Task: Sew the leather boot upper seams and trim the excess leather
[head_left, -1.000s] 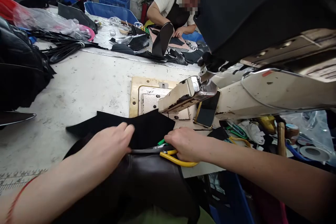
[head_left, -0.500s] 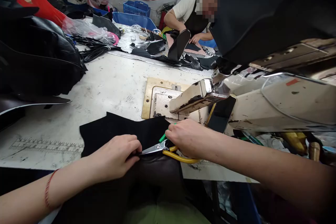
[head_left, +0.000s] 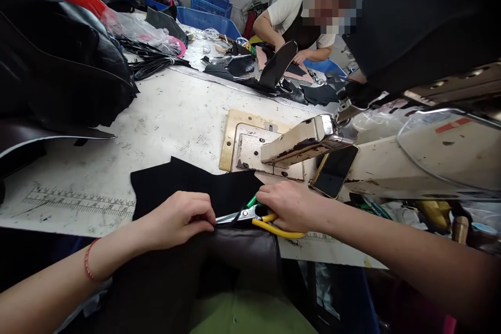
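A black felt-like fabric piece point(head_left: 188, 182) lies flat on the worn white table point(head_left: 156, 120) just before me. A dark brown leather piece point(head_left: 235, 255) hangs over the table's near edge into my lap. My left hand point(head_left: 178, 219) pinches the edge where the black fabric meets the leather, fingers closed. My right hand point(head_left: 289, 204) grips yellow-and-green-handled scissors point(head_left: 250, 216), their blades pointing left toward my left fingertips.
A cream sewing machine point(head_left: 352, 156) stands at the right, with a phone point(head_left: 334, 171) leaning on it. Black leather piles point(head_left: 58, 73) sit at the left. Another person point(head_left: 297, 26) works at the far end near blue crates point(head_left: 211, 2). Tools clutter the right.
My left hand went from lying flat on the fabric to pinching its edge. The scissors' blades have come out toward that hand. The camera view shifted left and down.
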`<control>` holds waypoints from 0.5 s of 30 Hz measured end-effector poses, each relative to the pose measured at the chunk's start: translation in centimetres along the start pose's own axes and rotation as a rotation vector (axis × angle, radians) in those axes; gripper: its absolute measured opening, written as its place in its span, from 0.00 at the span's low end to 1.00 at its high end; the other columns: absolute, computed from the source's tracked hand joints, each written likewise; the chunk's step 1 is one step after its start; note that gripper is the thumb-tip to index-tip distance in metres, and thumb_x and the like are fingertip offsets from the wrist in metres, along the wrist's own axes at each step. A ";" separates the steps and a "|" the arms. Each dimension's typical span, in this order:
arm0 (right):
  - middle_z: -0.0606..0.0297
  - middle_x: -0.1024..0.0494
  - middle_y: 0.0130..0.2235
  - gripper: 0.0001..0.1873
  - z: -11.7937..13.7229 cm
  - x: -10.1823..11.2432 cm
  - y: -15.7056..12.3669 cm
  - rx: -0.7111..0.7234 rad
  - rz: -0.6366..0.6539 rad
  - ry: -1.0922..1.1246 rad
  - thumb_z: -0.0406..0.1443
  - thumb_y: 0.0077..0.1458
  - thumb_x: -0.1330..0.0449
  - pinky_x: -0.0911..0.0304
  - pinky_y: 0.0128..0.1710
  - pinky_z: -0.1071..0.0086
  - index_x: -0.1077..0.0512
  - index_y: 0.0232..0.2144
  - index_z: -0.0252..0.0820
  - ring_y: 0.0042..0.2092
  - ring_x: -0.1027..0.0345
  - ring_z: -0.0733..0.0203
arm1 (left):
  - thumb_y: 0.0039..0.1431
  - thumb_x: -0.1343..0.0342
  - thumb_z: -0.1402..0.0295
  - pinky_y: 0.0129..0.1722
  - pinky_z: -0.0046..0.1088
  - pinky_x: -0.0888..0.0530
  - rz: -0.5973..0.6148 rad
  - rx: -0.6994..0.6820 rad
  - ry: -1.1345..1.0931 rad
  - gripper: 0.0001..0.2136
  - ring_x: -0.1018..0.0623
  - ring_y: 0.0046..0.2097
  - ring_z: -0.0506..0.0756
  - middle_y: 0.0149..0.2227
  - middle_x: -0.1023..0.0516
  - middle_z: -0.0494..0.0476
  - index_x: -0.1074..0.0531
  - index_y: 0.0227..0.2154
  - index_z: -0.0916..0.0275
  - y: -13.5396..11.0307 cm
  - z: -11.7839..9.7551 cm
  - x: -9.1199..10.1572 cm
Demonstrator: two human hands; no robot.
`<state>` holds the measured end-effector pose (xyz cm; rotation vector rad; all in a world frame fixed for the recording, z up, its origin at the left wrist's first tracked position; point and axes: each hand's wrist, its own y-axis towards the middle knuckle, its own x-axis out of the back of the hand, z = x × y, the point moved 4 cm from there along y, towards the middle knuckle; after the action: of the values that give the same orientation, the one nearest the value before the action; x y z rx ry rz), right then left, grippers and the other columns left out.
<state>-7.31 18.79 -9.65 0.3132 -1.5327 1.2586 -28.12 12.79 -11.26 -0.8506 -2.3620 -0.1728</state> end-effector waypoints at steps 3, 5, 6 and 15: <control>0.60 0.24 0.37 0.07 0.4 0.1 -0.1 0.005 -0.010 0.008 0.33 0.49 0.40 0.55 0.26 0.68 0.29 0.34 0.39 0.35 0.31 0.57 | 0.62 0.46 0.74 0.32 0.22 0.34 -0.012 0.012 -0.058 0.05 0.27 0.32 0.49 0.32 0.25 0.51 0.27 0.31 0.63 0.0 0.0 0.5; 0.60 0.25 0.37 0.07 0.8 0.1 0.0 -0.003 -0.013 -0.003 0.34 0.50 0.40 0.56 0.26 0.68 0.29 0.34 0.39 0.34 0.32 0.58 | 0.63 0.47 0.73 0.33 0.22 0.33 -0.014 0.018 -0.082 0.06 0.27 0.33 0.49 0.32 0.25 0.51 0.27 0.31 0.62 0.1 0.0 0.8; 0.60 0.25 0.37 0.07 0.9 0.1 0.1 -0.011 -0.013 -0.012 0.34 0.50 0.40 0.56 0.25 0.68 0.29 0.35 0.39 0.34 0.32 0.58 | 0.63 0.47 0.73 0.34 0.22 0.33 -0.015 0.021 -0.095 0.06 0.27 0.33 0.49 0.32 0.25 0.51 0.27 0.31 0.62 0.2 0.0 0.9; 0.60 0.25 0.37 0.07 1.7 0.5 0.4 -0.008 0.046 -0.091 0.29 0.51 0.42 0.56 0.25 0.67 0.30 0.35 0.37 0.33 0.31 0.58 | 0.61 0.44 0.70 0.32 0.22 0.33 -0.014 0.030 -0.208 0.07 0.28 0.32 0.49 0.31 0.26 0.51 0.25 0.28 0.63 0.4 0.3 1.2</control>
<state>-8.75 17.73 -9.26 0.3356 -1.6305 1.2885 -28.80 13.83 -10.80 -0.8746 -2.5575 -0.0566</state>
